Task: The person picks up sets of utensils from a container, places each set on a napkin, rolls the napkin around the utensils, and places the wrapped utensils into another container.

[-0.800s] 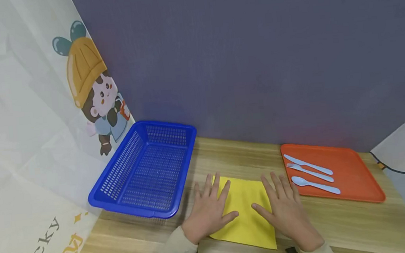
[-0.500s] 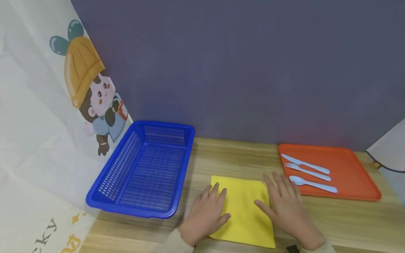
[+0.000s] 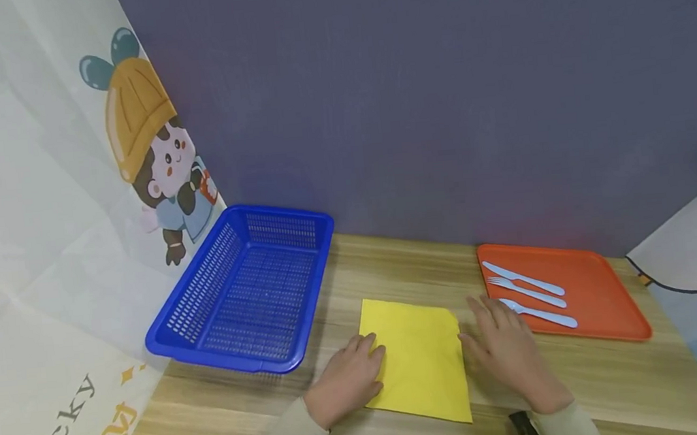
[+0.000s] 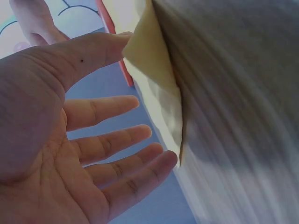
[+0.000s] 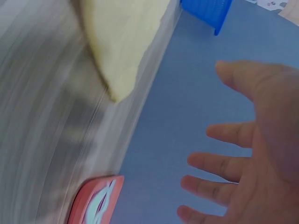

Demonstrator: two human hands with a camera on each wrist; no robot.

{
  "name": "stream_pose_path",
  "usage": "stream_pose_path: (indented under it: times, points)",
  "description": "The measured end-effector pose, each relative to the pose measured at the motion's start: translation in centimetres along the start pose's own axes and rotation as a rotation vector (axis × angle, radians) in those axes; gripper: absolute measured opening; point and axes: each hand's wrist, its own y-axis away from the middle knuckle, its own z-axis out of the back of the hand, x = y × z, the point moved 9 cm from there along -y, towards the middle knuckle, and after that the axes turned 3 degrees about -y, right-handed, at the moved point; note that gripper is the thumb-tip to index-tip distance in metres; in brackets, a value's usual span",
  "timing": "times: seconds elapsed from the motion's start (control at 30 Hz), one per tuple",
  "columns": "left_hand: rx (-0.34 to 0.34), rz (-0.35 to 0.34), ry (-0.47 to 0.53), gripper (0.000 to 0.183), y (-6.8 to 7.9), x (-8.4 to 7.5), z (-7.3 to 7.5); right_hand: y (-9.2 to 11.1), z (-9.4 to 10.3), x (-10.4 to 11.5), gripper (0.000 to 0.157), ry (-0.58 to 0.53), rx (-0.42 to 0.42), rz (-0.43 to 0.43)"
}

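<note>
A yellow cloth (image 3: 421, 355) lies flat on the wooden table, its far right corner slightly turned. My left hand (image 3: 346, 381) is at its left edge, fingertips over the cloth. In the left wrist view, that hand's fingers are extended and its thumb meets a raised fold of the yellow cloth (image 4: 156, 70). To the right of the cloth, my right hand (image 3: 509, 351) hovers with fingers spread and holds nothing. Its thumb comes close to the cloth's right edge. Its fingertips overlap the head of a pale blue spoon (image 3: 549, 316) in the head view.
A blue mesh basket (image 3: 314, 299) stands at the back left. On the right is an orange tray (image 3: 613, 299) bearing the spoon, a pale blue fork (image 3: 535, 293) and a pale blue knife (image 3: 531, 279). A dark grey panel (image 3: 401, 104) rises behind the table.
Both hands have moved apart from over the cloth, the left toward its left edge and the right off its right side. The left fingers are drawn closer together. The view has shifted slightly.
</note>
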Motion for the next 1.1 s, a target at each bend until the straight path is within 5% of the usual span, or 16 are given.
stream_pose_path:
  times: [0.2, 0.67, 1.1]
  points:
    - [0.022, -0.01, 0.02, 0.048, 0.3, 0.1, -0.4, 0.0, -0.5, -0.6, 0.062, -0.023, 0.043, -0.011]
    - [0.072, 0.006, 0.075, 0.038, 0.4, 0.2, -0.8, -1.3, -5.6, 0.7, 0.054, -0.104, 0.205, 0.044]
    - [0.078, 0.01, 0.073, 0.042, 0.3, 0.1, -1.0, -1.1, -7.4, 1.1, 0.041, -0.115, 0.227, 0.13]
